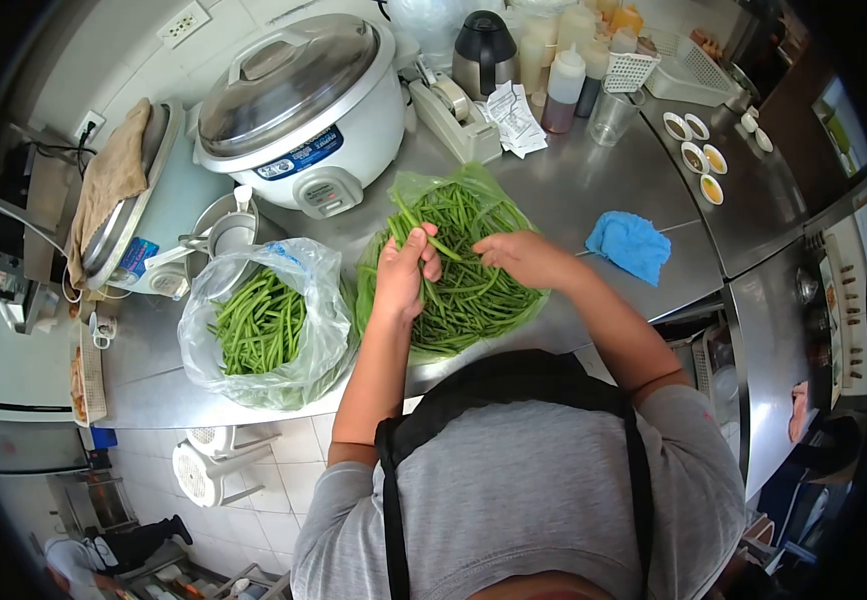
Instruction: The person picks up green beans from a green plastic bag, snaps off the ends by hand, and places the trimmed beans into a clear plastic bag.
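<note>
A green plastic bag [408, 187] lies open on the steel counter, full of long green beans [473, 300]. Over its left part, my left hand [406, 268] is closed around a few green beans, whose ends stick out above the fist. My right hand [525, 257] is over the bag's right side, its fingertips drawn together close to the beans; anything between them is too small to make out. To the left stands a clear plastic bag [203, 335] holding shorter pieces of green bean [261, 322].
Behind the bags are a large rice cooker [303, 110], a tape dispenser [456, 118] and sauce bottles [563, 90]. A blue cloth [628, 246] lies to the right, with small sauce dishes [695, 158] beyond. A metal pot [233, 235] sits behind the clear bag. White stools [198, 472] stand below the counter.
</note>
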### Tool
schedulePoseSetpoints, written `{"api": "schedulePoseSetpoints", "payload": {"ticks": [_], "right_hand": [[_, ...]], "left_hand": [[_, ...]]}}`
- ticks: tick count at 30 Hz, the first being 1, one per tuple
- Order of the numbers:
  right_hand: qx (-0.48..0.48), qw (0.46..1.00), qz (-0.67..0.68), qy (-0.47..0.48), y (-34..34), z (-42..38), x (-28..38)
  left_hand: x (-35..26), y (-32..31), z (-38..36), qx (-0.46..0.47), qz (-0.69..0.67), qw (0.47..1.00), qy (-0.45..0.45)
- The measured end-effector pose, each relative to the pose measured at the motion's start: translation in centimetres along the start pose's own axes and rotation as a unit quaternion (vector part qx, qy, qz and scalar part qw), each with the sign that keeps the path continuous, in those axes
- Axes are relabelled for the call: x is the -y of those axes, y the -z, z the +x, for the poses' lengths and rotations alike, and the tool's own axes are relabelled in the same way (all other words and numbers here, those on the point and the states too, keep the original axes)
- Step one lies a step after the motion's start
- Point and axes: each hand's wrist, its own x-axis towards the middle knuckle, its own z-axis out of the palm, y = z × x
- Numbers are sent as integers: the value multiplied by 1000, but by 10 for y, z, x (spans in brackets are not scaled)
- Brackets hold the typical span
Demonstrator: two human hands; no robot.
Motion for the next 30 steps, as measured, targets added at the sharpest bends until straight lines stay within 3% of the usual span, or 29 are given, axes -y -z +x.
{"api": "schedulePoseSetpoints", "payload": {"ticks": [2, 5, 8, 11, 14, 17, 20, 23, 30], "right_hand": [[-19, 999, 12, 38, -7, 2, 8], [21, 993, 113, 14, -7, 6, 15], [12, 995, 96, 10, -6, 7, 21], [-66, 998, 5, -14, -3, 6, 33], [-162, 987, -16, -16, -8, 12, 17], [-158, 977, 117, -87, -8, 19, 2], [-210, 974, -44, -71, -2, 20, -12], [-30, 944, -292, -150, 4, 8, -9], [-94, 927, -360, -44, -15, 1, -24]], "left_hand": [[1, -1, 1, 5, -14, 1000, 4], [3, -5, 1, 0, -26, 1000, 2], [3, -10, 1, -8, -12, 1000, -13], [7, -19, -2, -28, 42, 997, -60], [12, -26, -8, -4, 208, 969, -130], [22, -33, -15, 16, 283, 949, -140], [22, -24, -8, -46, 234, 961, -144], [12, -10, 0, -77, 180, 971, -139], [11, -5, 5, -35, 250, 962, -101]]}}
